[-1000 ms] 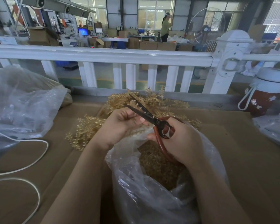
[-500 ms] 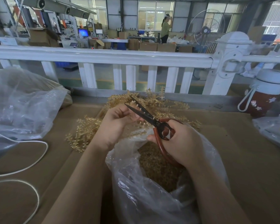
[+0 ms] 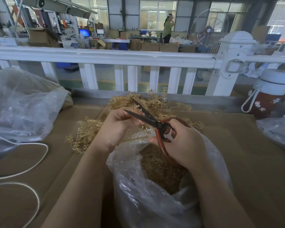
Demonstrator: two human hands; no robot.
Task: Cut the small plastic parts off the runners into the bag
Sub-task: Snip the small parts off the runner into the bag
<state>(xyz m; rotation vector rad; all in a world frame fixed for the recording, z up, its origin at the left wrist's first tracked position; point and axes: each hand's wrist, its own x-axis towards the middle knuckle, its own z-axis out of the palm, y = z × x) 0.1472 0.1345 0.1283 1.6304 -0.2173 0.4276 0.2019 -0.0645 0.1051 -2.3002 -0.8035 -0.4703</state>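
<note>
My right hand (image 3: 184, 145) grips the red handles of a pair of dark-bladed scissors (image 3: 143, 116), whose blades stand apart and point up and to the left. My left hand (image 3: 117, 127) pinches a thin runner (image 3: 139, 108) with small pale parts, held between the blades. Both hands hover over a clear plastic bag (image 3: 155, 203) holding a heap of small golden cut parts (image 3: 158, 168). A pile of golden runners (image 3: 87, 132) lies on the cardboard behind and to the left of my hands.
A large clear bag (image 3: 21, 109) lies at the left, with a white cord (image 3: 28, 165) looping in front of it. A red bottle with a white lid (image 3: 266, 99) stands at the right, above another plastic bag (image 3: 278, 130). A white railing (image 3: 105, 56) runs behind the cardboard-covered table (image 3: 253, 162).
My left hand and the scissor tips have shifted slightly left and up. The blades stay apart around the runner.
</note>
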